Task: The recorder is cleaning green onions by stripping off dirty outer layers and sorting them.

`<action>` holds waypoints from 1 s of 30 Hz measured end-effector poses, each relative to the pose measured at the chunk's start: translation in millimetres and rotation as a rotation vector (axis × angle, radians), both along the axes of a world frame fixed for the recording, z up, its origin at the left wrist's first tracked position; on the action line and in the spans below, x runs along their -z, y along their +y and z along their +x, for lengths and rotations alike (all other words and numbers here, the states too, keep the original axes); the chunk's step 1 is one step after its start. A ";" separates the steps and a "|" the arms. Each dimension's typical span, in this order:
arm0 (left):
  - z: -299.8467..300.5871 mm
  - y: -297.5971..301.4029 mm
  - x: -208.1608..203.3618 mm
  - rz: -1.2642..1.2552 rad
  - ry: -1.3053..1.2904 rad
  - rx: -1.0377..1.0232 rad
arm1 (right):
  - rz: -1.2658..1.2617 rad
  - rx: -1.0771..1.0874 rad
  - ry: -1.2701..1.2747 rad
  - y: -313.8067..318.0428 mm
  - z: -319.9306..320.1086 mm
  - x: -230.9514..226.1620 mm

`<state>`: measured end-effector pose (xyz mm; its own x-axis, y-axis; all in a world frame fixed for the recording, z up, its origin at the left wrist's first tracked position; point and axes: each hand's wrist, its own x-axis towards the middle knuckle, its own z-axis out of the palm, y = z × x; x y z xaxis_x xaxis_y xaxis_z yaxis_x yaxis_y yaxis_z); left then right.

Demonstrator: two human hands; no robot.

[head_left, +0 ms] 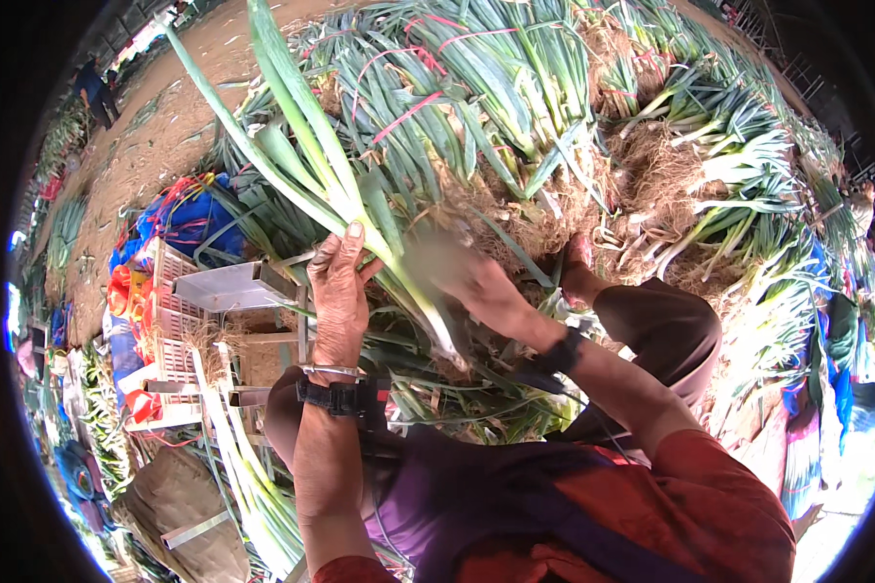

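My left hand [340, 291] is closed around a long leek [331, 175], thumb on top, at the middle of the stalk. The leek slants from upper left to lower right, its green leaves fanned out at the top and its pale root end hanging over my lap. My right hand [486, 291] is just to the right of the stalk; its fingers are smeared by motion, so I cannot see whether they touch the leek or hold anything. Loose green leaves [437, 394] lie below the root end.
Tied bundles of leeks [476, 87] are heaped ahead, with more rooted leeks [749, 185] piled at the right. At the left stand a pink plastic crate [173, 335] and a metal-framed stand [233, 287]. Several pale-stalked leeks [238, 437] lie beside my left forearm. Far left, a person [92, 92] stands on bare ground.
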<state>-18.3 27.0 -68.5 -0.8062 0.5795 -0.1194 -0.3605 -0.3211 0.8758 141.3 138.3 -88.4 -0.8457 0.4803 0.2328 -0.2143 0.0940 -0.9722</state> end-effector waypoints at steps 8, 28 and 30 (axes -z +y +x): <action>13.5 8.7 -2.2 0.169 -0.007 -0.057 | -0.732 0.157 0.139 -26.1 -58.3 6.2; 0.9 -0.4 -11.7 0.288 -0.066 0.005 | -0.080 0.001 -0.172 -16.2 13.6 22.9; 6.9 3.8 -12.5 0.308 -0.083 0.014 | -0.133 0.034 -0.194 -30.6 7.1 30.0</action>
<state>-11.4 30.8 -56.0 -0.7925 0.6099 -0.0020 -0.4333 -0.5606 0.7057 148.4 107.7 -118.4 -0.8512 0.5248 0.0007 -0.0214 -0.0333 -0.9992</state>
